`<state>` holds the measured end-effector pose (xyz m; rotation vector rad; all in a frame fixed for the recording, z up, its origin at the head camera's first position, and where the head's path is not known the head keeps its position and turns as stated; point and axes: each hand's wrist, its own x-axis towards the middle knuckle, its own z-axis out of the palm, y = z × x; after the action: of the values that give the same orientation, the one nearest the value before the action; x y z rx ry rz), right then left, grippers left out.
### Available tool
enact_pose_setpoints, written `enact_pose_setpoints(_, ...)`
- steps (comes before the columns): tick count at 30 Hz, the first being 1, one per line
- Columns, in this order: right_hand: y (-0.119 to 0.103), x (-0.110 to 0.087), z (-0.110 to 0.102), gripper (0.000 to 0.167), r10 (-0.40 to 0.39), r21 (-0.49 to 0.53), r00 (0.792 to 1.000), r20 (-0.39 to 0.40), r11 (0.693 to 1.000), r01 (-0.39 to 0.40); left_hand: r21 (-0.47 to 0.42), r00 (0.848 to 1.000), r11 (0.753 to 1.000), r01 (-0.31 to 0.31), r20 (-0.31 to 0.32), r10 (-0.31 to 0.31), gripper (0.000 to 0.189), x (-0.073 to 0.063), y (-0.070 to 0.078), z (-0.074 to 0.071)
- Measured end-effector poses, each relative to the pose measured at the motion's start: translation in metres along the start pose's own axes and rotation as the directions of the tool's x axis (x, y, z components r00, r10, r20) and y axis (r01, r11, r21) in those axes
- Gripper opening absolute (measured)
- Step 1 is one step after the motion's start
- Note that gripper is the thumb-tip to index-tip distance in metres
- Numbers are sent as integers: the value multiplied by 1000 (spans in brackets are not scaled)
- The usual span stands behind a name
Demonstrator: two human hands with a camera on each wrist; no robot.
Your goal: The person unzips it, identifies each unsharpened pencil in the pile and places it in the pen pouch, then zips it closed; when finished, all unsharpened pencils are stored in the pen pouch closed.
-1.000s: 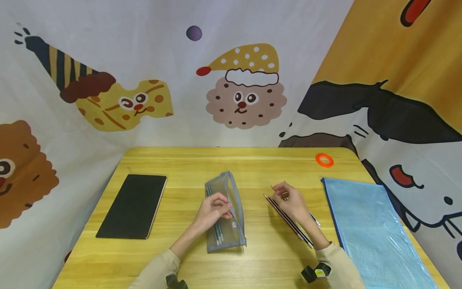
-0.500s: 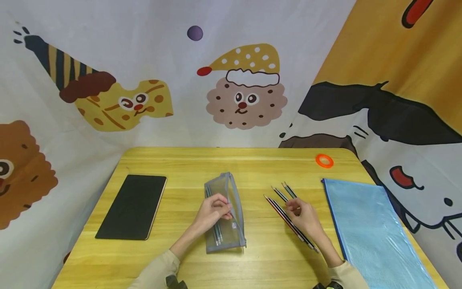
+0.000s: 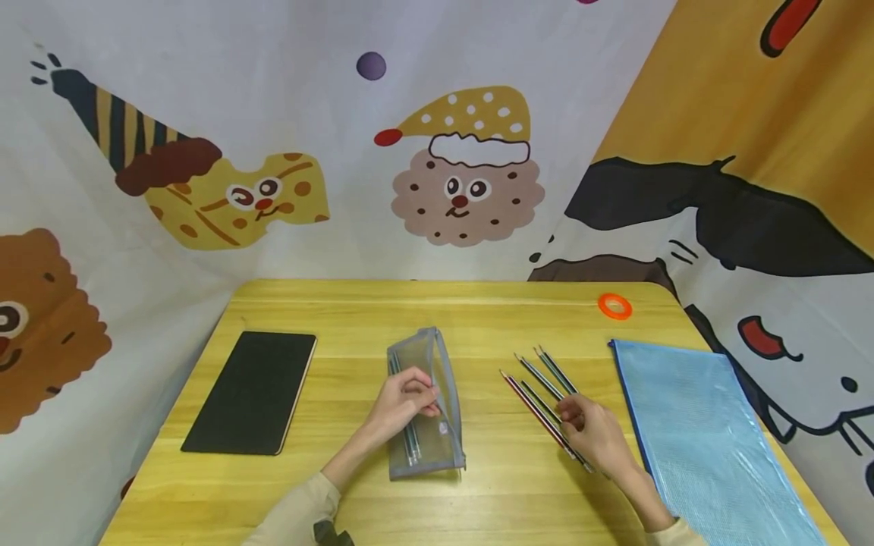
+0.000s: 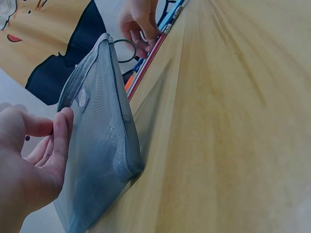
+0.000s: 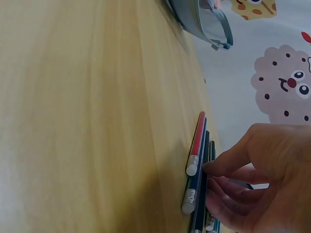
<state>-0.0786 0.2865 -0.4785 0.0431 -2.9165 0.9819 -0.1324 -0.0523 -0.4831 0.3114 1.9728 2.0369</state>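
Observation:
My left hand (image 3: 403, 398) pinches the open edge of a grey mesh pencil case (image 3: 437, 449), holding it tilted up on the table. A few pencils (image 3: 411, 444) show through the mesh. Right of the case, several pencils lie slanted and fanned on the wood, among them a red one (image 5: 197, 141). My right hand (image 3: 595, 434) is low over their eraser ends. Thumb and fingers pinch a dark pencil (image 5: 199, 213) in the right wrist view; the fingers partly hide the neighbouring pencils.
A black notebook (image 3: 251, 394) lies at the left of the table. On the right is a blue zip document bag (image 3: 703, 425), with an orange ring of tape (image 3: 615, 306) behind it. A cartoon-printed curtain (image 3: 307, 76) hangs beyond the table's far edge.
My right hand has drawn back toward me and to the right, uncovering more pencils. A dark pencil's tip has shifted back beside the red one. My left hand and the pencil case stay put.

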Motion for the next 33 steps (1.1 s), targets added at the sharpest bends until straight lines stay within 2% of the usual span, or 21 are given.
enact_pose_setpoints(7,2,-5,-1,23,-4,-73,1000,21,997,5,8,1000,1000,11,12,-11,18,1,-3,0)
enact_pose_setpoints(14,3,0,-5,26,-70,-152,997,31,986,74,11,1000,1000,4,24,-4,18,1,-4,2)
enact_pose_setpoints(17,-1,2,-12,29,-101,-157,994,31,982,105,13,1000,1000,6,27,-7,19,2,-3,2)
enact_pose_setpoints(22,-10,8,-25,33,-144,-131,990,-14,981,141,14,999,1000,5,36,-6,21,2,-1,3)
enact_pose_setpoints(28,-19,17,-37,29,-150,-10,986,-68,989,150,19,999,1000,1,45,-2,21,2,0,4)
enact_pose_setpoints(33,-31,27,-43,30,-123,97,990,-61,987,129,24,999,1000,9,38,-10,18,2,-1,3)
